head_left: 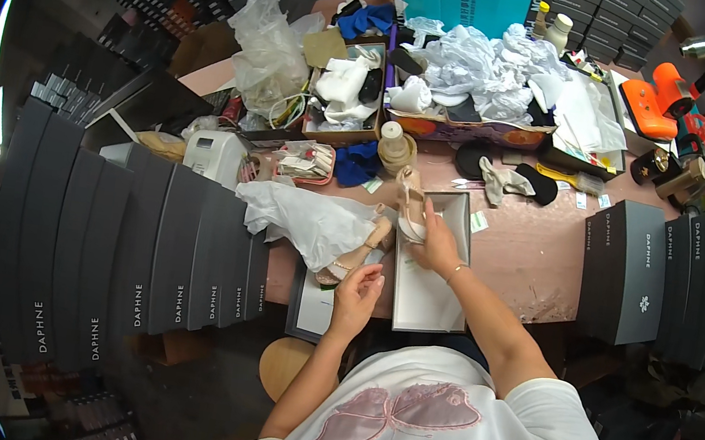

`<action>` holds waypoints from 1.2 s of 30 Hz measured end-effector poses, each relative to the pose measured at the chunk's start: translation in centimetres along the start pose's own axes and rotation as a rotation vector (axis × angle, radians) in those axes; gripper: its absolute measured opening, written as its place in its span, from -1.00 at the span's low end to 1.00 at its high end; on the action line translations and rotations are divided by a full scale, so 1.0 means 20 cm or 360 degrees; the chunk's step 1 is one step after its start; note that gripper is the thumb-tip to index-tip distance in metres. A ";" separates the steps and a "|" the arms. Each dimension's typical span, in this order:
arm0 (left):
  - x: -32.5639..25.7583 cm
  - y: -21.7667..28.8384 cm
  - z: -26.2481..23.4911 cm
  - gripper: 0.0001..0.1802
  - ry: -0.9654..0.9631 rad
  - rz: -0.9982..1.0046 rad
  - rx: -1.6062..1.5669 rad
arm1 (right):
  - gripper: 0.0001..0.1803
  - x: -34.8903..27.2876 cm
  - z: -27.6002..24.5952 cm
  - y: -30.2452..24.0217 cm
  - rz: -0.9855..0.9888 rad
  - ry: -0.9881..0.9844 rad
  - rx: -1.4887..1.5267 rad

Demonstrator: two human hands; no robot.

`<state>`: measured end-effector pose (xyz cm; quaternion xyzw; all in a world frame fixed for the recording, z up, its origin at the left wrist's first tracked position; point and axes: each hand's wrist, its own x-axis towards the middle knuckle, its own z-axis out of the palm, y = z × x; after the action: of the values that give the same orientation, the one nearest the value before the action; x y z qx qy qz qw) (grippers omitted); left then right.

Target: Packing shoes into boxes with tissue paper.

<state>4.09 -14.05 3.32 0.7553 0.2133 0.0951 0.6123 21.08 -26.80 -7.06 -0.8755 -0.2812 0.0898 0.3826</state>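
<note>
My right hand (435, 247) is closed round a beige strappy sandal (409, 201), held upright over the far end of an open shoe box (430, 306) with a pale inside. My left hand (356, 299) is just below a second beige sandal (357, 254), its fingers loosely curled and a little apart, with nothing seen in them. That sandal lies tilted against crumpled white tissue paper (304, 218). Beneath it is a dark-edged box lid (314, 308), partly covered by the sandal and my left hand.
Dark grey shoe boxes stand in rows at left (162, 248) and right (630, 274). Behind are a bottle (395, 145), a carton full of white paper (496, 74) and a clear plastic bag (268, 49). An orange tape dispenser (652, 108) sits at far right.
</note>
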 end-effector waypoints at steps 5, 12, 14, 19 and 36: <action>0.08 -0.01 0.09 -0.44 0.0001 -0.0374 -0.0907 | -0.27 -0.11 -0.33 -0.14 0.0384 -0.0227 0.1229; 0.18 0.07 0.34 -0.36 -0.0604 -0.0879 -0.2050 | -0.39 -0.37 -0.53 -0.39 0.0189 -0.0301 0.0822; 0.17 0.05 0.31 -0.41 -0.0715 -0.1021 -0.2150 | -0.33 -0.40 -0.56 -0.41 -0.0015 -0.0075 0.0418; 0.12 0.11 0.28 -0.34 -0.0619 -0.1053 -0.2024 | -0.38 -0.46 -0.62 -0.46 -0.0452 0.0072 0.0175; -0.16 0.04 0.26 -0.58 -0.0560 -0.1530 -0.2050 | -0.60 -0.67 -0.61 -0.54 -0.0304 -0.0572 0.0189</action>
<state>3.58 -20.14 3.27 0.0860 0.3181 -0.1933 0.9242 10.04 -35.88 8.46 -0.7908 -0.4207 0.2243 0.3840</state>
